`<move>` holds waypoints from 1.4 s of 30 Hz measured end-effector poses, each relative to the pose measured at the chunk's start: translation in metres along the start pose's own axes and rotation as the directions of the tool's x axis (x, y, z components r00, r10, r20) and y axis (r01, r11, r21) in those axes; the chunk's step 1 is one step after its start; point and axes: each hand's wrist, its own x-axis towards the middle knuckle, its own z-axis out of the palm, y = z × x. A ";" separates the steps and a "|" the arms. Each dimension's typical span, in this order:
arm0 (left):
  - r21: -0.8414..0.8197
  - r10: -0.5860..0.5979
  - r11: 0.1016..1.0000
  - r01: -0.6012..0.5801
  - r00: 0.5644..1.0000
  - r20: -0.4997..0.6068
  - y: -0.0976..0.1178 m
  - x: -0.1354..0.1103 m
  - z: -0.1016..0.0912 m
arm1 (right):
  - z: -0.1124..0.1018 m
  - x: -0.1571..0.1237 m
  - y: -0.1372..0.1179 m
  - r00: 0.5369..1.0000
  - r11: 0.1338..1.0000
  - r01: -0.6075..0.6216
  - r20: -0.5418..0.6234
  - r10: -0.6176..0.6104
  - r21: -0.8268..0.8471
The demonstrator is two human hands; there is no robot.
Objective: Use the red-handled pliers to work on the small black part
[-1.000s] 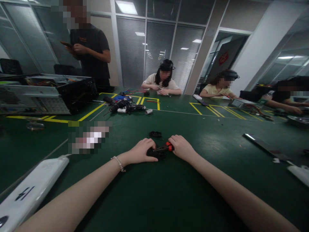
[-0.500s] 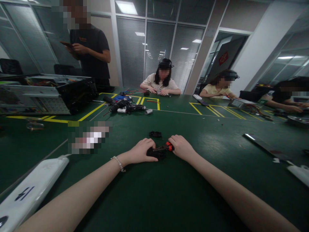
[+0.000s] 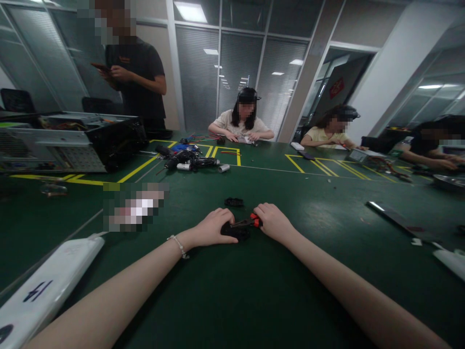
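My left hand (image 3: 215,228) is closed around a black part (image 3: 240,234) on the green tabletop, thumb on the near side and fingers on the far side. The part's exact kind is too dark to make out. My right hand (image 3: 273,222) grips the red handles of a pair of pliers (image 3: 255,219). Their dark jaws point left and lie over the black part; whether they bite on it I cannot tell. Just beyond, a second small black piece (image 3: 234,201) lies by itself on the table.
A white numbered power bank-like case (image 3: 54,286) lies at near left. Farther back are a computer case (image 3: 72,143) and a pile of cables and tools (image 3: 185,157). A dark flat strip (image 3: 395,219) lies at right. Several people are around the table's far side.
Both my hands stay almost in place, with the pliers' jaws shifted very slightly over the black part. Across the table, the seated person's arms have moved a little.
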 end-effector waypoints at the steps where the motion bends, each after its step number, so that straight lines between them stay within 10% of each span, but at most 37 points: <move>1: -0.001 -0.004 1.000 0.004 1.000 0.004 0.000 0.000 0.000 | 0.000 0.000 0.000 1.000 1.000 0.004 -0.001 -0.004 0.001; 42: -0.008 -0.006 1.000 0.006 1.000 0.018 0.002 -0.001 -0.002 | -0.001 0.000 0.000 1.000 1.000 0.014 -0.012 -0.014 0.024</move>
